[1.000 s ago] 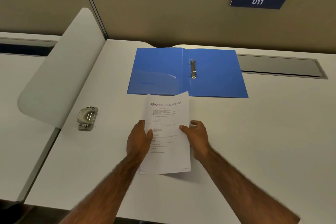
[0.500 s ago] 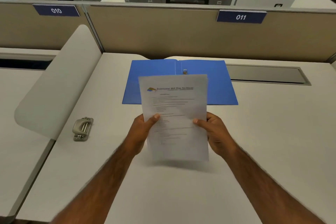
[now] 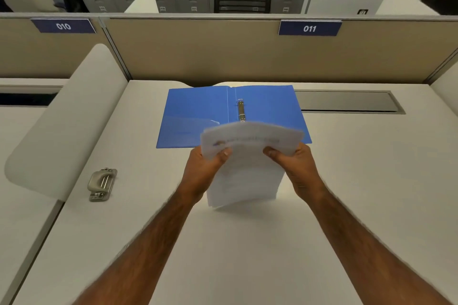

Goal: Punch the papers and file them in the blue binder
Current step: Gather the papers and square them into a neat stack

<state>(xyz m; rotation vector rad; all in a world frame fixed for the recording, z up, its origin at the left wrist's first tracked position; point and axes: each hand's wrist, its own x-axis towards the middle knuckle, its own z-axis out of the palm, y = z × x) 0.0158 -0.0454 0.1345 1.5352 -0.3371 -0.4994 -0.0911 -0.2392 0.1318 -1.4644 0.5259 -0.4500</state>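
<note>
Papers [image 3: 247,176] — one stack, sheet count lost in blur. Head view: stack held between two hands over desk [image 3: 359,193], top part curled over, lower edge close to desk, contact unclear. Left hand [image 3: 204,173] pinches left edge, thumb on front; right hand [image 3: 298,168] pinches right edge same way. One blue binder [image 3: 198,111] lies open just beyond grip, one ring mechanism [image 3: 241,110] at spine. One hole punch [image 3: 102,184] — well left of grip, alone.
</note>
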